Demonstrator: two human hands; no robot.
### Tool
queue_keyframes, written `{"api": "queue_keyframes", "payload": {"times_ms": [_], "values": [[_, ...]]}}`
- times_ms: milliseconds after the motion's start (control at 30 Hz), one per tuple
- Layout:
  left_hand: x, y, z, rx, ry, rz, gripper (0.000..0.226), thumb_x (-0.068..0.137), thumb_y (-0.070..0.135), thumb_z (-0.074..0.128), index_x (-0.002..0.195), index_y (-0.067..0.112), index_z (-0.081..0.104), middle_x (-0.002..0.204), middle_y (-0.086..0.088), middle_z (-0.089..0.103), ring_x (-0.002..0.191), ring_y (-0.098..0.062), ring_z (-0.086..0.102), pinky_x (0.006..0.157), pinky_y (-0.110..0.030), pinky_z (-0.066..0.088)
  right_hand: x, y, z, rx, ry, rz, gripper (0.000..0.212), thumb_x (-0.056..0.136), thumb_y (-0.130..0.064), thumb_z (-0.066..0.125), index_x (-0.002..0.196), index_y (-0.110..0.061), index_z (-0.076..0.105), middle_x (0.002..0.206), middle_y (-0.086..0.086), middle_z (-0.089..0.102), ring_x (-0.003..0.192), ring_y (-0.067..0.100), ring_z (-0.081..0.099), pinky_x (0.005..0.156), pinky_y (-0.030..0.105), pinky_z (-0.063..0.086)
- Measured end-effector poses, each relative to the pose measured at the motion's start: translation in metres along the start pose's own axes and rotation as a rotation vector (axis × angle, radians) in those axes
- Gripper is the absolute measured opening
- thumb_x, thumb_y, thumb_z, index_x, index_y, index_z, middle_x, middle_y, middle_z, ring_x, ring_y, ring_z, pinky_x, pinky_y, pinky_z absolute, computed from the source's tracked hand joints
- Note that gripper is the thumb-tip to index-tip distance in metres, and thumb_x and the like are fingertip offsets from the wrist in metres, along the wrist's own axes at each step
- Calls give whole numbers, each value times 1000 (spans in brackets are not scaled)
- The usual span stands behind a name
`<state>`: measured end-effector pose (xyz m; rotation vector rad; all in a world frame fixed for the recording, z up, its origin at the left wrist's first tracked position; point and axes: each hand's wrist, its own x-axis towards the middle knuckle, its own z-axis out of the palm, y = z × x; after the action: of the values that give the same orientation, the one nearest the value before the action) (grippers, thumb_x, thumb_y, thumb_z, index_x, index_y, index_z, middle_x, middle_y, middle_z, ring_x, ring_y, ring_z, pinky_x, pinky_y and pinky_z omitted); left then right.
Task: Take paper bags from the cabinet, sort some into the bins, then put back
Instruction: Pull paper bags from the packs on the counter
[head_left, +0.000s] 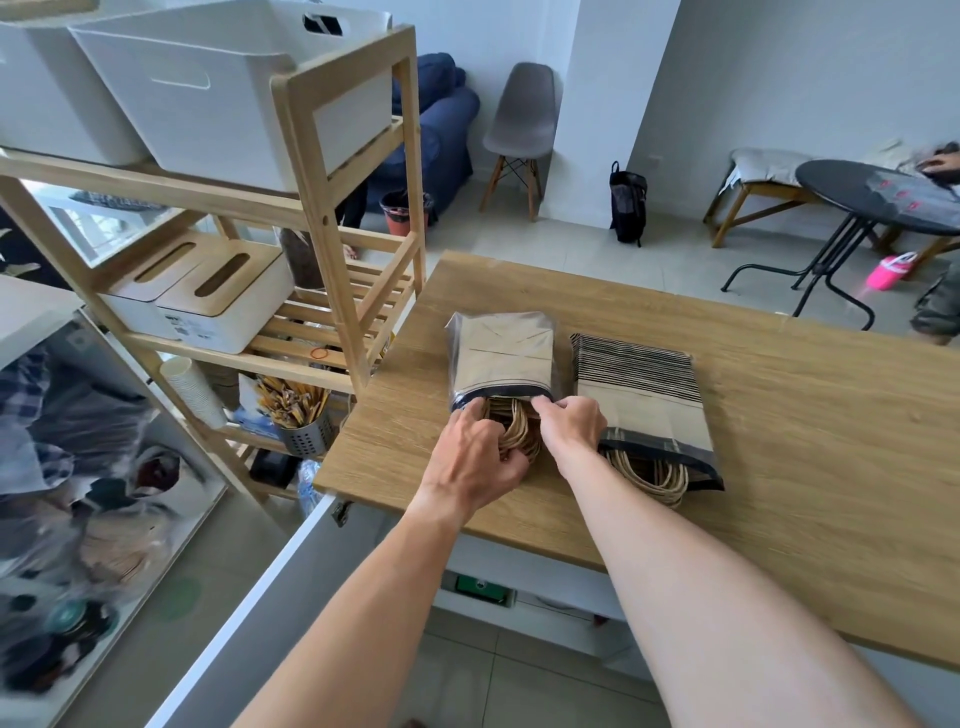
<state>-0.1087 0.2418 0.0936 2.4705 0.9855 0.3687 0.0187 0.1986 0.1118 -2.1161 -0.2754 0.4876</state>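
A: Paper bags (501, 358) lie in a clear wrapper on the worktop (779, 415), near its left end; the left hand (480, 457) has its grip closed on the rope handles (514, 434) sticking out of the open end; the right hand (569, 423) pinches the wrapper's edge, grip narrow.

B: What could go wrong?

A: I think the handles are all tangled; one hard pull could drag out too many bags, or rip the thin wrapper; the pack could also slide toward the worktop's edge.

B: What else is close?

A: A second pack (644, 400) sits just beside the right hand, touching the wrist; its own handles poke out too, so they could snag.

B: And farther out?

A: The white bins (208, 98) sit high on the wooden shelf (358, 218) to the left, well apart from the bags; the shelf's post stands between; an open white door (249, 597) hangs below the left arm, and a knee could bump it.
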Motion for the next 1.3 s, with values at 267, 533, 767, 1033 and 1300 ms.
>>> {"api": "queue_keyframes", "payload": {"times_ms": [267,533,767,1033,1300], "values": [[-4,-6,-17,-131,-45,-7,37,72,42,60,71,6,66,119,-9,51,114,-23,52,85,-29,46,5,-4,4,333,-104,285,34,75,-22,77,97,1,64,103,17,66,91,32,66,79,46,60],[-5,-32,-20,-89,-40,214,42,69,61,59,58,20,64,92,1,47,102,-13,54,88,-30,48,5,-11,1,466,-281,400,36,79,-12,76,96,-11,44,109,21,60,91,36,68,61,46,61],[-1,-31,-14,-240,56,217,53,89,62,46,78,14,67,79,0,66,65,-10,59,59,-29,48,8,-2,12,379,-249,414,53,78,-4,70,113,-15,32,124,21,53,103,36,62,85,51,56],[3,-7,15,-307,73,-493,45,102,42,33,135,12,37,132,-17,45,117,-38,46,96,-47,42,16,-2,22,354,-184,336,61,76,-15,73,125,-9,39,127,12,51,110,29,56,96,42,50],[24,-20,19,-792,-39,-583,69,100,53,31,155,13,16,155,-12,35,140,-31,34,117,-44,26,25,-5,26,322,-266,342,56,79,0,70,121,-10,34,108,14,53,84,30,64,61,38,61]]}}
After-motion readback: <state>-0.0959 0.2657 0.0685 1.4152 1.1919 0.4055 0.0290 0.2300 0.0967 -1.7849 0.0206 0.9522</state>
